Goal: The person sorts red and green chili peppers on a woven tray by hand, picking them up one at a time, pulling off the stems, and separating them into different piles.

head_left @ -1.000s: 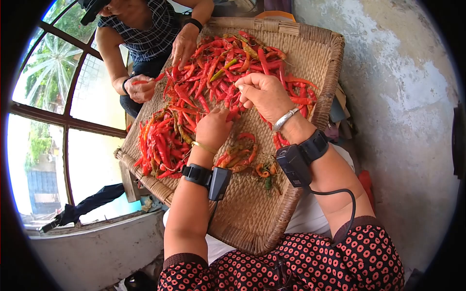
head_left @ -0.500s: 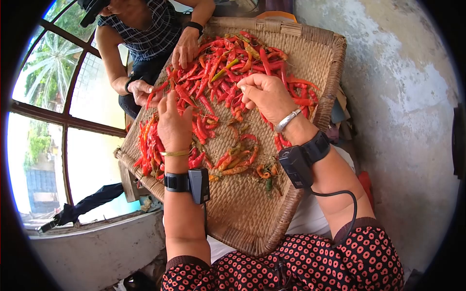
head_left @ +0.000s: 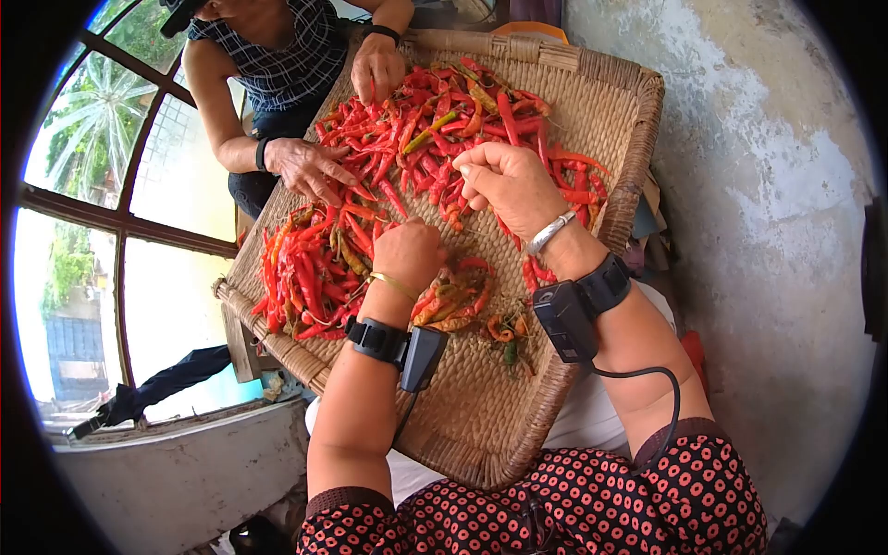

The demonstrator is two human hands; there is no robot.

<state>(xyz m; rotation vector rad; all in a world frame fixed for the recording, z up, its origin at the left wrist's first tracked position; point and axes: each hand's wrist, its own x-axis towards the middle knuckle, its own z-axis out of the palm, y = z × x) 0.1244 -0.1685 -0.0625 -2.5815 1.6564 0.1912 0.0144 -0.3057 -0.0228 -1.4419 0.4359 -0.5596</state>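
Red chili peppers (head_left: pixel 435 120) lie heaped across a woven tray (head_left: pixel 462 398). My left hand (head_left: pixel 407 252) is low over the tray's middle, back upward, its fingers curled under and hidden. It is between a second red pile (head_left: pixel 305 277) on the left and a small group of orange-red and yellowish peppers (head_left: pixel 453 301). My right hand (head_left: pixel 507 185) hovers by the right part of the big heap. Its thumb and index finger are pinched together; whatever they hold, if anything, is too small to make out.
Across the tray a co-worker (head_left: pixel 268 65) has both hands on the heap's far left. A window (head_left: pixel 120 222) stands at the left, with a folded dark umbrella (head_left: pixel 166 384) by its sill. A bare wall (head_left: pixel 749 231) rises on the right.
My left hand has moved right and toward me, its fingers now curled. My right hand has hardly moved. The co-worker's hands have shifted right over the heap.
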